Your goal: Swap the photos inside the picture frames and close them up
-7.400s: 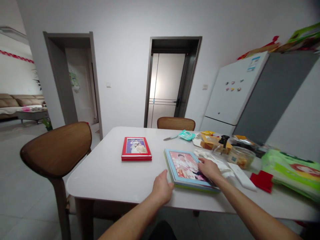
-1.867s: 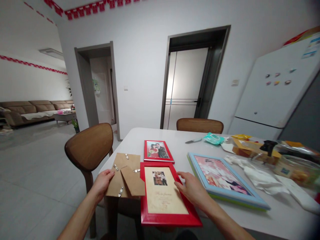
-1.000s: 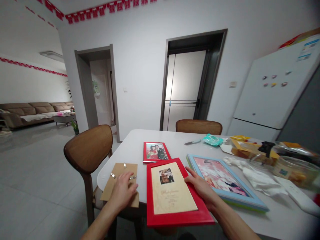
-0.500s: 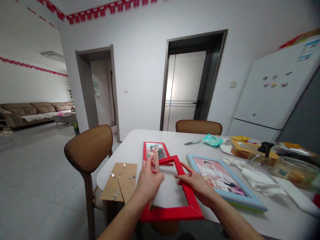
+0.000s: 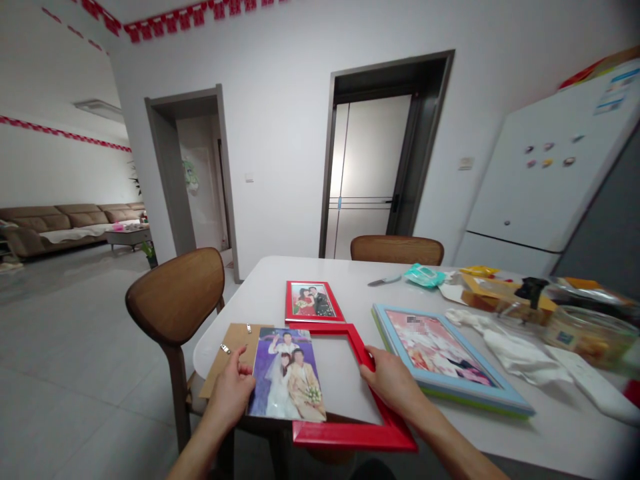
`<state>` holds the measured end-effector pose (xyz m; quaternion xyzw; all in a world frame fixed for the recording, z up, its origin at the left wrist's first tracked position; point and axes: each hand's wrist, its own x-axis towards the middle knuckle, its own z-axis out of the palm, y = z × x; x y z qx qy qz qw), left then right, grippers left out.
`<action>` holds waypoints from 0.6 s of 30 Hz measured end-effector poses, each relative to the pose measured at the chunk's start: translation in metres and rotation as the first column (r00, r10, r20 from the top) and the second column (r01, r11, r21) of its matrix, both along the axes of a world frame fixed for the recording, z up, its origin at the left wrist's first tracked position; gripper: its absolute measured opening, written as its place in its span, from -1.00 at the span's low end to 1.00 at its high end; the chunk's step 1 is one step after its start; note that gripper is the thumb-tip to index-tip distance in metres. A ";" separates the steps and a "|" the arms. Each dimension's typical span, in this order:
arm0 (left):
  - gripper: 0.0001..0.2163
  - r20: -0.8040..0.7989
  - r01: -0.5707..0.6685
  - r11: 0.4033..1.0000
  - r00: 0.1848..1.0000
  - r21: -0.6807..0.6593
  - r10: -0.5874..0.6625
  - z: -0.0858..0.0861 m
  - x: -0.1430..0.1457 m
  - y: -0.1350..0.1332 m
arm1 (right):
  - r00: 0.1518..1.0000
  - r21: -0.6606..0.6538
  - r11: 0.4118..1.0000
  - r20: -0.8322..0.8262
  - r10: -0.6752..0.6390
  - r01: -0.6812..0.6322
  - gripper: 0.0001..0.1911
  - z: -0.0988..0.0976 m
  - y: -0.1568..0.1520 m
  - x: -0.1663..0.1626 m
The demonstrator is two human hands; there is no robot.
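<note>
My left hand pinches the left edge of a photo print showing several people against a purple background. The print lies face up across the left side of an empty red picture frame, hiding that side. My right hand grips the frame's right side, fingers wrapped around it. The frame's lower edge reaches past the table's near edge. Under the print and my left hand is a brown backing board with metal clips, partly hidden. Just beyond the frame lies a smaller red framed photo.
A light blue framed picture lies on a green-edged one at right. Farther back are a knife and a teal wipes packet. White tissue and a clear tub crowd the right side. A wooden chair stands left.
The photo print has come into view face up at the frame's left side. My left hand has moved left and down, while my right hand has shifted slightly along the frame's right side.
</note>
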<state>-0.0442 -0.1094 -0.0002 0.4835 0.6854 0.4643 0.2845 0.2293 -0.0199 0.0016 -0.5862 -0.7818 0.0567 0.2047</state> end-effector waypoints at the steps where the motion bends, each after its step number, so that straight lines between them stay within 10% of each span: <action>1: -0.53 -0.087 0.008 1.000 0.996 -0.013 -0.009 0.001 0.000 -0.001 | 1.000 0.005 1.000 0.021 -0.005 0.004 -0.71 0.000 0.000 0.000; 6: -0.63 -0.416 0.018 1.000 0.909 -0.014 -0.022 0.010 0.005 -0.008 | 0.997 0.005 1.000 0.080 -0.006 0.005 -0.70 0.001 -0.003 0.000; 18: -0.44 -0.577 0.375 0.927 0.756 -0.004 -0.308 -0.001 0.038 -0.037 | 0.996 0.093 0.992 -0.021 0.092 -0.090 -0.63 -0.002 -0.018 -0.006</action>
